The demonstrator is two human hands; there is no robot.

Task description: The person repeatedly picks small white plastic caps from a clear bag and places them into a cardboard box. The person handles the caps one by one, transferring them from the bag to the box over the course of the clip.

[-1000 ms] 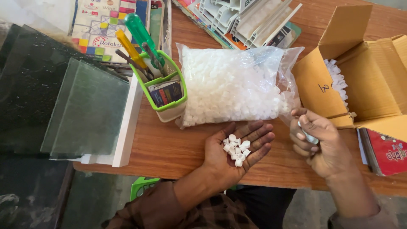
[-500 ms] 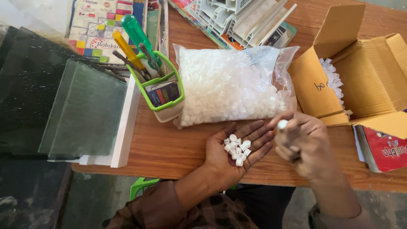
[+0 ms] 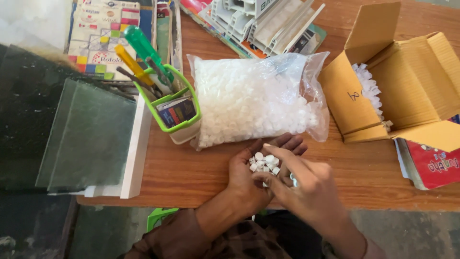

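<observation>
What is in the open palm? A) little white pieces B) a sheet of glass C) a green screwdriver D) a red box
A: the left hand lies palm up over the wooden table with a small heap of little white pieces in it, and the right hand reaches into them.

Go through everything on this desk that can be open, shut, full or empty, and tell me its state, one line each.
Cardboard box: flaps open, white pieces inside.
Plastic bag: lying flat, bulging with small white pieces; whether it is sealed cannot be told.
Green holder: upright, filled with screwdrivers and cards.
Left hand: open, palm up, cupping small white pieces.
Right hand: fingers over the left palm, touching the pieces.
Glass sheets: stacked flat.
</observation>
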